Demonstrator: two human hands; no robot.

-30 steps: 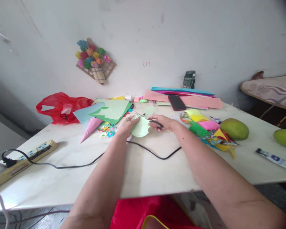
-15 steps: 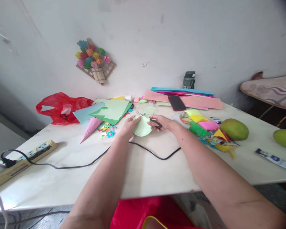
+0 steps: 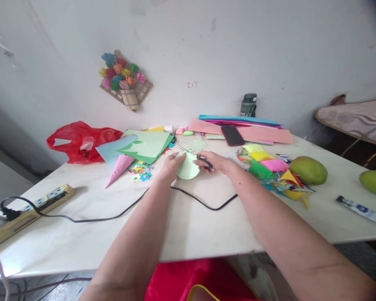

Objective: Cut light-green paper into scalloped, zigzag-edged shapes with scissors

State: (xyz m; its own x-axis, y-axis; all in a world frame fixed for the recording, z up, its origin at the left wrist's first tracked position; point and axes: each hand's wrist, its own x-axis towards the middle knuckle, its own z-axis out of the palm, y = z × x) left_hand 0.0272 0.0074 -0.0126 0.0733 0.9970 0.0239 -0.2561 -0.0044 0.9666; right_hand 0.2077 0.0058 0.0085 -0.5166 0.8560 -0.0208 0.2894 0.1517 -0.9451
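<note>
Between my hands is a pale green, roughly round piece of paper (image 3: 188, 168) with a wavy line near its lower edge. My left hand (image 3: 171, 165) pinches it at the left, thumb on top. Black-handled scissors (image 3: 204, 161) sit in my right hand (image 3: 215, 162), fingers closed round the handles. Their thin blades point up and left by the paper's top edge; whether they are apart there I cannot tell. Just beyond lies another pale green cut paper shape (image 3: 197, 145) on the table.
Green paper sheets (image 3: 150, 144), a pink paper cone (image 3: 120, 168) and a red plastic bag (image 3: 81, 142) lie left. A phone (image 3: 232, 136) rests on coloured paper behind. Colourful scraps (image 3: 288, 184) and a green mango (image 3: 308, 170) lie right. A black cord (image 3: 203, 202) crosses in front.
The round paper and my left hand have shifted very slightly to the right. My right hand and the scissors stay almost in place.
</note>
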